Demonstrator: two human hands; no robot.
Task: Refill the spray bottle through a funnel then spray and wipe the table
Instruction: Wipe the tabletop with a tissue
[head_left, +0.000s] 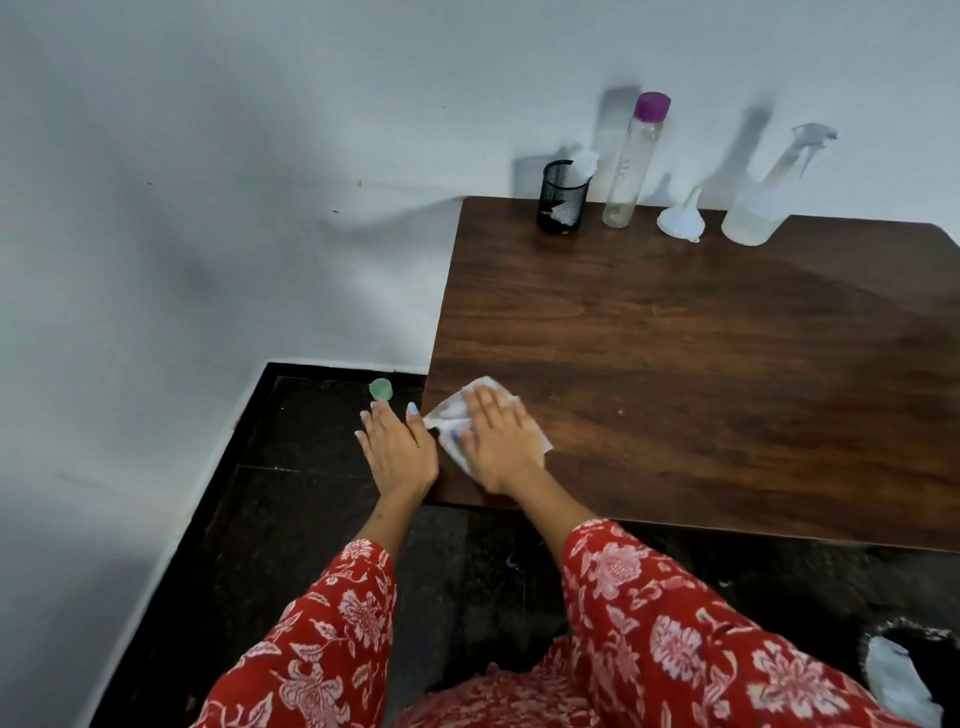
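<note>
Both arms wear loose red sleeves printed with white and pale pink flowers and leaves. The left sleeve (322, 639) ends well short of the wrist, the right sleeve (691, 629) likewise, each with a plain cut edge. The same floral cloth covers the body at the bottom of the view. The fingers (413, 409) carry light blue polish on the nails; some nails look paler, nearly white.

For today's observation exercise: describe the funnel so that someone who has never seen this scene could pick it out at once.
Start at the brown wooden table and follow its far edge along the white wall. A row of things stands there; the funnel sits between the tall bottle with a purple cap and the spray bottle. It alone is small, white and cone-shaped, spout up.
</note>
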